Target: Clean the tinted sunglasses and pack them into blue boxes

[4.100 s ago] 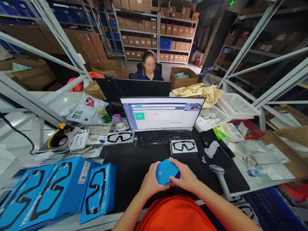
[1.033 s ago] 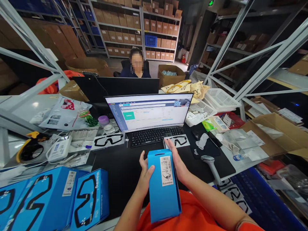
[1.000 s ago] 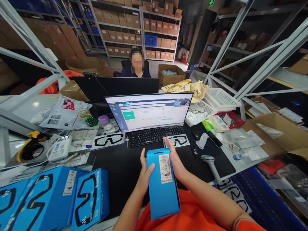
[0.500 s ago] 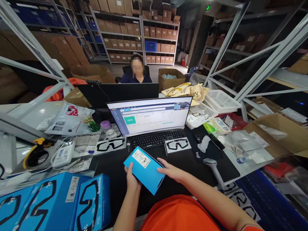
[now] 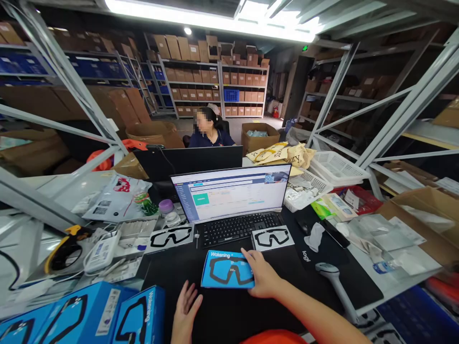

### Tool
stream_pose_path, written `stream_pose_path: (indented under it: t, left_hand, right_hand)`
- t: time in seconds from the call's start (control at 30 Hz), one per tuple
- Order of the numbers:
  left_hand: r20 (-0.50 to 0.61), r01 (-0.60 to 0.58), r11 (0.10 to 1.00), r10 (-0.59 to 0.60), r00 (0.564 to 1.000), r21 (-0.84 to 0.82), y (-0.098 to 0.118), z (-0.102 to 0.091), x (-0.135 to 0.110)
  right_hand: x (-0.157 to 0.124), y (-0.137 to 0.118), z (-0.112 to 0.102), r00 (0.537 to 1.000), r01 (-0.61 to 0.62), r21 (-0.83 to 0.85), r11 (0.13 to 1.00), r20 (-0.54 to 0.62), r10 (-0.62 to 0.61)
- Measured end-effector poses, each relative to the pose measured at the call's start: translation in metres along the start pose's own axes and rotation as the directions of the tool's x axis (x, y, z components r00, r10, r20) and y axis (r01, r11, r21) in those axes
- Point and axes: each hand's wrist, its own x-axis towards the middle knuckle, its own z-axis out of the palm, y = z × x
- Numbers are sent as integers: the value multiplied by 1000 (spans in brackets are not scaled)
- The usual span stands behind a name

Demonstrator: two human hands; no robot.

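Turned picture-side up since the earlier frame, the blue box [image 5: 229, 270] lay on the black mat [image 5: 222, 313], with the right hand [image 5: 264, 277] curled round its right end, while the left hand [image 5: 186, 308] had let go and was wide open, holding nothing. A hard push could have bumped it into the keyboard [image 5: 234, 229] or white box [image 5: 273, 237] close behind. Toward the orange shirt [image 5: 274, 338], bare mat left its near edge more room.
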Motion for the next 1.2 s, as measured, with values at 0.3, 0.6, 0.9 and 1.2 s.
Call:
stream_pose_path:
  t: [0.3,0.6,0.9,1.2]
  left_hand:
    - [-62,-110,967,128,990,231,-12,12,-48]
    - [-197,-269,858,383,902,437,33,-53,-44]
    - [-173,-358,758,520,836,546,11,-52,-45]
    - [-190,-125,531,499,845,838,21,-77,-18]
  right_hand:
    - [102,21,-17,996,17,-277,961,92,9]
    - [87,36,1,974,149,-184,972,197,-112]
    - [82,34,-2,965,206,-168,964,200,-171]
    - [76,34,-9,979,145,-275,950,177,-99]
